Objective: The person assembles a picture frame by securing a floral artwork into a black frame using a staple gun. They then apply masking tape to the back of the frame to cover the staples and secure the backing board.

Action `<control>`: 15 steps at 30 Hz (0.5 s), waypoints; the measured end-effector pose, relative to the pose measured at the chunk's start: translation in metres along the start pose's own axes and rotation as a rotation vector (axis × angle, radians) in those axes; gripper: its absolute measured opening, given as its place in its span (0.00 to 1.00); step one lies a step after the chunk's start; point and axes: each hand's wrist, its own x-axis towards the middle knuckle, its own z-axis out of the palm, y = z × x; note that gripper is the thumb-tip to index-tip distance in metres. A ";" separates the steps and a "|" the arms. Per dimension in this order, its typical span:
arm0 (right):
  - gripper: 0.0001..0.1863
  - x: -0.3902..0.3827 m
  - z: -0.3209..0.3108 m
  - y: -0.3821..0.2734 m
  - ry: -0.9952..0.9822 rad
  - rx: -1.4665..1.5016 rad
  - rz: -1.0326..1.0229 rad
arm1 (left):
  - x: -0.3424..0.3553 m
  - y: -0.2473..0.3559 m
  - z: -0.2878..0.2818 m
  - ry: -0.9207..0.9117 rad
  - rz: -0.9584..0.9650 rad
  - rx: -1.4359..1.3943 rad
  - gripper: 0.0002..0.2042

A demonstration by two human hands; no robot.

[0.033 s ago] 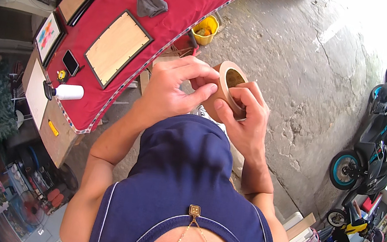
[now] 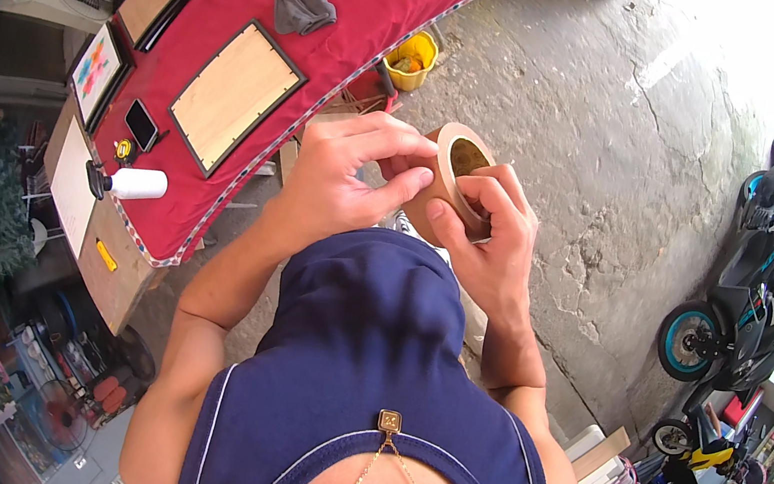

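Table [image 2: 374, 7] covered in red cloth, upper left of frame. A pale wooden panel in a dark frame [image 2: 236, 96] is laid on it; a crumpled grey cloth [image 2: 304, 8] is seen further up.

Left hand [image 2: 352, 176], just left of centre: closed to a pinch, thumb and forefinger tips brought to the roll's outer surface. Whether a tape edge is held between them can't be told. Right hand [image 2: 499, 240], right of centre: clamped on the roll, thumb pressed near the rim, other fingers curled at the core opening.

Tape roll [image 2: 442, 185], upper middle of frame, held up between both hands and tilted, opening turned to the right. Outer band is mid-brown, smooth, wide, evenly coloured. Side face is shown as a lighter tan ring, fairly thick. Hollow core is seen as an oval, brown and shadowed inside, marks too faint to be read. Lower right part is hidden by right-hand fingers.
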 end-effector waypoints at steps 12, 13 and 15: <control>0.13 0.002 -0.008 -0.009 -0.133 -0.002 -0.084 | 0.001 0.002 -0.017 -0.177 0.013 0.079 0.05; 0.13 0.002 -0.009 -0.009 -0.146 0.001 -0.087 | 0.001 0.002 -0.017 -0.179 0.035 0.100 0.05; 0.12 0.002 -0.008 -0.009 -0.148 0.009 -0.098 | 0.000 0.000 -0.016 -0.190 0.079 0.136 0.05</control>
